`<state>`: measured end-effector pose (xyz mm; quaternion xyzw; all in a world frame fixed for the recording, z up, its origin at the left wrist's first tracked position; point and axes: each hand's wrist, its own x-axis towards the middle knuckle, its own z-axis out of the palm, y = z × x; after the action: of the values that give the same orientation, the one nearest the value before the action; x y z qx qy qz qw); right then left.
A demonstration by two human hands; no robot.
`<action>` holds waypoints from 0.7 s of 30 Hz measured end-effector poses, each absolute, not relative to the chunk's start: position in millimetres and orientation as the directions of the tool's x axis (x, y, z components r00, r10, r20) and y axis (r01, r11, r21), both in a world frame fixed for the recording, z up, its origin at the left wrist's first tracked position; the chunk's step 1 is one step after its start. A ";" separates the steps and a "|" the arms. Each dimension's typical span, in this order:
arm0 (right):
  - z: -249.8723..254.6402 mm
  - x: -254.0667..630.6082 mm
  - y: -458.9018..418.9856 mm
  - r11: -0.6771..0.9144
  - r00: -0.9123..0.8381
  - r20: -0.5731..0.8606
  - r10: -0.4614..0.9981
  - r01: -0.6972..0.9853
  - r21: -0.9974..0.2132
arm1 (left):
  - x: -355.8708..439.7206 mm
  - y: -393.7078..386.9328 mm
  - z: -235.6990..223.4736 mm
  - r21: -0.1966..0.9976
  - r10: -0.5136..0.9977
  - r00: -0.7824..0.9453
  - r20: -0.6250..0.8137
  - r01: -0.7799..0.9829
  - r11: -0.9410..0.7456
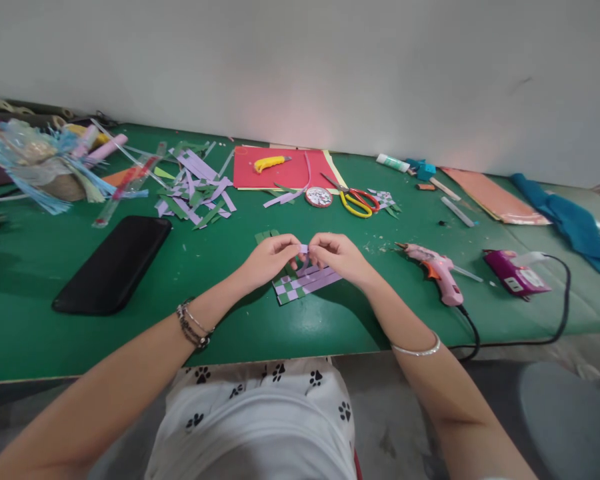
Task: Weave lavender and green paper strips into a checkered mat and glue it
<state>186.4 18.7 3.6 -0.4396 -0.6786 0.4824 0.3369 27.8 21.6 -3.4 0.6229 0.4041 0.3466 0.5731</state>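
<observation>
Between my two hands, above the table, a purple paper strip [304, 249] is pinched at the fingertips. My left hand [276, 257] is closed on its left side, and my right hand [336, 255] grips it from the right with thumb and forefinger. Directly beneath lies a woven mat of purple and green paper strips [291, 291], checkered at its left end, with loose purple ends running right. My hands cover part of this weave, so its far side is partly hidden.
Loose strips [200, 183] are heaped at the back left, near a black phone [114, 265]. Behind my hands are red paper [280, 175], a yellow cutter [271, 163] and scissors [353, 199]. A pink glue gun [437, 270] and corded purple box [517, 273] sit right.
</observation>
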 end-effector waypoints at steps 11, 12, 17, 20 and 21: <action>5.6 187.0 19.2 0.119 -0.384 0.004 0.923 0.277 -0.954 | 28.2 20.7 -3.0 0.991 0.919 0.391 -0.048 0.132 -0.005; 5.9 187.2 19.1 0.115 -0.385 -0.001 0.923 0.277 -0.954 | 28.3 21.1 -3.6 0.991 0.922 0.385 -0.045 0.132 -0.007; 6.4 187.9 19.4 0.111 -0.386 -0.005 0.923 0.277 -0.954 | 27.9 22.9 -5.5 0.995 0.934 0.352 -0.067 0.096 0.035; 6.4 188.5 19.6 0.113 -0.389 -0.004 0.921 0.278 -0.954 | 27.5 22.6 -4.8 0.996 0.937 0.337 -0.090 0.058 0.075; 6.5 188.8 19.6 0.117 -0.394 -0.005 0.919 0.283 -0.952 | 27.5 22.5 -4.3 0.995 0.938 0.334 -0.096 0.044 0.086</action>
<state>188.8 19.6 6.5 -0.4460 -0.6740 0.4927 0.3226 27.5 22.5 -4.3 0.5613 0.4372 0.3767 0.5932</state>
